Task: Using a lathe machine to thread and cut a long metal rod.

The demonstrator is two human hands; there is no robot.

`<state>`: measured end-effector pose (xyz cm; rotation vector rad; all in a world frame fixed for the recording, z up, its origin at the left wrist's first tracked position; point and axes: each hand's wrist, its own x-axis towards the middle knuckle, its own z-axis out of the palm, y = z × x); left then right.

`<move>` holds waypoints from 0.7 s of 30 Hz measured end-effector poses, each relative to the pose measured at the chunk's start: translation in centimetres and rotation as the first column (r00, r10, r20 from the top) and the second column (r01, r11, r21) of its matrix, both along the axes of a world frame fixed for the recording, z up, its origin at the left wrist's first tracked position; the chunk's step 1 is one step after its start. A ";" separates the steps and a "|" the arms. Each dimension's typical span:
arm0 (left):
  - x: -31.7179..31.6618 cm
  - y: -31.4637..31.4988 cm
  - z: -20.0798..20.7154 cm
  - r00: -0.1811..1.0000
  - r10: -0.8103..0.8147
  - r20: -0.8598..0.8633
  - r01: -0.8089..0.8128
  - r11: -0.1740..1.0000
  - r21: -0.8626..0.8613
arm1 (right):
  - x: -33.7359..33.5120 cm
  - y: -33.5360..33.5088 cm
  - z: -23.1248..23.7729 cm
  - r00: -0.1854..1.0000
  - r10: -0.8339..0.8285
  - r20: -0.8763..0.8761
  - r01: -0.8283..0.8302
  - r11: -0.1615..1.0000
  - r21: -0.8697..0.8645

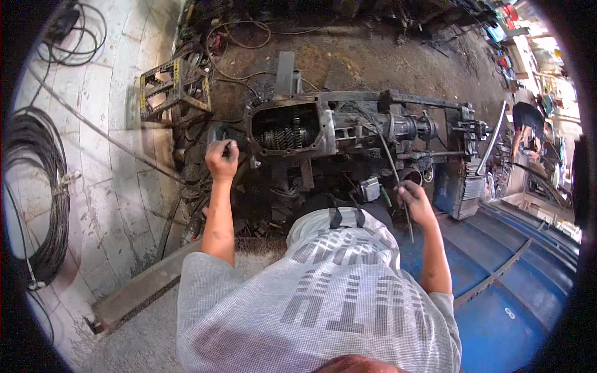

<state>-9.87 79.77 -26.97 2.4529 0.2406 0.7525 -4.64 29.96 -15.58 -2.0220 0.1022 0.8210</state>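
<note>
A gearbox [329,133] with an open top lies across in front of me, its toothed gears [286,138] showing in the opening. My left hand [222,160] is beside its left end, fingers curled closed; whatever they may hold is hidden. On the other side, my right hand [415,200] grips a long thin metal rod [389,152]. The rod slants up and left over the gearbox's right part, and its lower end sticks out below the hand. I cannot tell whether its upper end touches the gearbox.
A metal frame stand [176,90] stands at the far left, near coiled black cable [53,205] on the pale wall. Hoses [249,45] cross the dirty floor. Blue metal panels [497,267] lie at the right. Another person [527,121] bends down at the far right.
</note>
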 end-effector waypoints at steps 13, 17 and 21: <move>5.9 -26.9 3.8 0.803 -0.594 -0.047 0.490 0.703 -0.515 | -1.2 -0.7 -0.6 0.958 -0.227 -0.174 0.243 0.967 0.075; 5.7 -29.5 3.6 0.726 -0.670 -0.155 0.526 0.687 -0.501 | -1.2 -1.1 -1.0 0.925 -0.262 -0.277 0.295 0.952 0.086; 6.0 -31.5 3.7 0.766 -0.635 -0.103 0.501 0.689 -0.523 | 0.0 -0.1 -0.3 0.912 -0.298 -0.283 0.336 0.937 0.097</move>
